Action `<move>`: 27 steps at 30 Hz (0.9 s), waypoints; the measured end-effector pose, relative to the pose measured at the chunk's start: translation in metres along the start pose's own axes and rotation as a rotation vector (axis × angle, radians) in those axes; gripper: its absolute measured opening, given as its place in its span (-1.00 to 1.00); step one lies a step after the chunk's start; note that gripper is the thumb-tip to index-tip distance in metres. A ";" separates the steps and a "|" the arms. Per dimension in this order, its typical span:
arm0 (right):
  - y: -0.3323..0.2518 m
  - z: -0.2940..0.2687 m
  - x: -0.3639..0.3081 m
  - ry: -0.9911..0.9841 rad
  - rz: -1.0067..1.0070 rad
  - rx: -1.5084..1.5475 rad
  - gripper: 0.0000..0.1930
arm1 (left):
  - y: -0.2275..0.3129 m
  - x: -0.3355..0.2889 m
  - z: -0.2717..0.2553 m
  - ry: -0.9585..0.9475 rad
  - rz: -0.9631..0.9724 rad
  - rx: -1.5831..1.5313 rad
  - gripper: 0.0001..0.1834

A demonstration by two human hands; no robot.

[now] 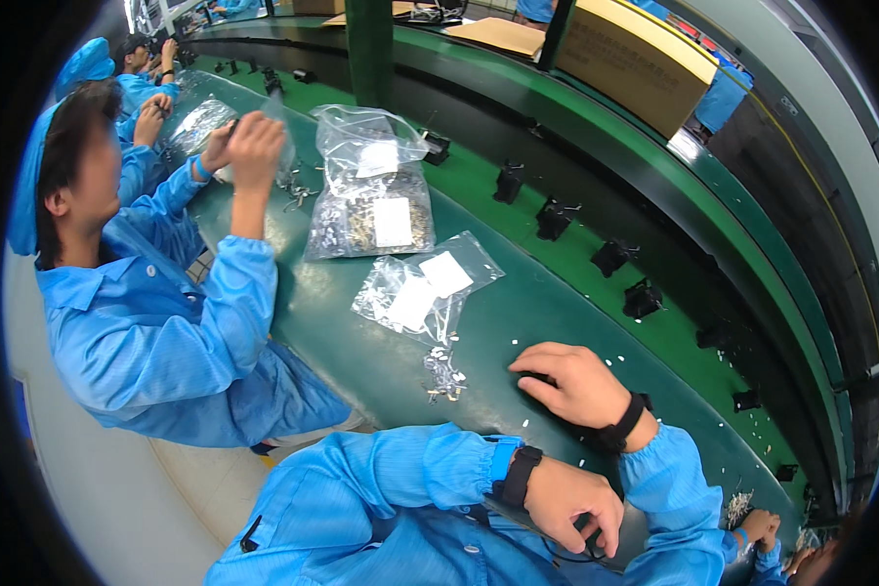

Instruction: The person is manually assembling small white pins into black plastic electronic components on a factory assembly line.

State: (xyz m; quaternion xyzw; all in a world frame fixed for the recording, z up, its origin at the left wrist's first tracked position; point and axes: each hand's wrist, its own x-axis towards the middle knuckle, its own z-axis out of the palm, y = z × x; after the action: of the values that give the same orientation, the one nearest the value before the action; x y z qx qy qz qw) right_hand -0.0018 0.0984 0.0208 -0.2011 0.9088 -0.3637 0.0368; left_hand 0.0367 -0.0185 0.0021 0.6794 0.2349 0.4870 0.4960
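Observation:
Reaching over the green worktable [352, 356], my right hand [581, 386] has its fingers bent down near the tabletop. Something dark shows between its thumb and forefinger, too hidden to name. Nearer to me, my left hand [568, 500] hangs at the table's edge with curled fingers. A thin black cord [581, 560] passes just below those fingers; whether they grip it or a small part is not clear. A little pile of small metal and white parts [444, 376] lies left of my right hand. Beyond it are small clear bags [430, 293] with white labels.
A large clear bag of small parts [371, 210] stands farther back. Black fixtures [557, 217] line the green conveyor belt [581, 239] beyond the table. At left a co-worker in blue [166, 313] has raised hands; another person's hands [760, 527] are at lower right. A cardboard box [635, 68] sits at the back.

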 end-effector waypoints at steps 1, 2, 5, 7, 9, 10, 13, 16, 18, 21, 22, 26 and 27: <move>0.001 0.008 0.011 -0.055 -0.077 0.055 -0.78 | -0.001 -0.002 0.000 -0.081 -0.001 -0.025 -0.58; 0.002 0.019 0.020 -0.107 -0.076 0.091 -0.77 | -0.001 -0.003 0.002 -0.109 -0.009 -0.029 -0.52; -0.010 0.042 0.044 -0.102 -0.051 0.013 -0.77 | 0.006 -0.003 0.002 -0.083 0.046 -0.081 -0.51; -0.018 0.051 0.049 -0.062 -0.043 -0.107 -0.80 | 0.008 -0.003 0.000 -0.101 0.016 -0.110 -0.50; -0.016 0.055 0.053 -0.143 0.025 -0.061 -0.81 | 0.007 -0.002 -0.002 -0.115 0.034 -0.101 -0.50; -0.015 0.054 0.053 -0.152 0.041 -0.066 -0.84 | 0.007 -0.002 -0.002 -0.111 0.032 -0.099 -0.50; -0.019 0.048 0.049 -0.144 0.069 -0.010 -0.86 | 0.010 -0.002 -0.003 -0.099 0.020 -0.115 -0.50; -0.028 0.036 0.044 -0.045 0.065 0.033 -0.87 | 0.010 -0.004 -0.004 -0.093 0.035 -0.082 -0.50; -0.036 0.026 0.044 -0.036 0.136 0.110 -0.85 | 0.008 -0.004 -0.005 -0.108 0.036 -0.075 -0.48; -0.030 0.028 0.040 0.040 0.166 0.146 -0.83 | 0.002 -0.007 -0.006 -0.120 -0.009 -0.080 -0.46; -0.028 0.029 0.038 0.061 0.177 0.168 -0.84 | 0.000 -0.008 -0.007 -0.120 -0.009 -0.074 -0.46; -0.038 0.031 0.035 0.161 0.181 0.232 -0.84 | -0.005 -0.011 -0.008 -0.135 -0.070 -0.084 -0.43; -0.037 0.029 0.034 0.161 0.185 0.232 -0.84 | -0.004 -0.010 -0.008 -0.147 -0.086 -0.089 -0.42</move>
State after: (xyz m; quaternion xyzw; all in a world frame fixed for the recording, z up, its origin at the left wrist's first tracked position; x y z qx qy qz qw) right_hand -0.0143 0.0425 0.0273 -0.0813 0.8754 -0.4761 0.0199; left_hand 0.0262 -0.0215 -0.0055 0.6798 0.2051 0.4241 0.5621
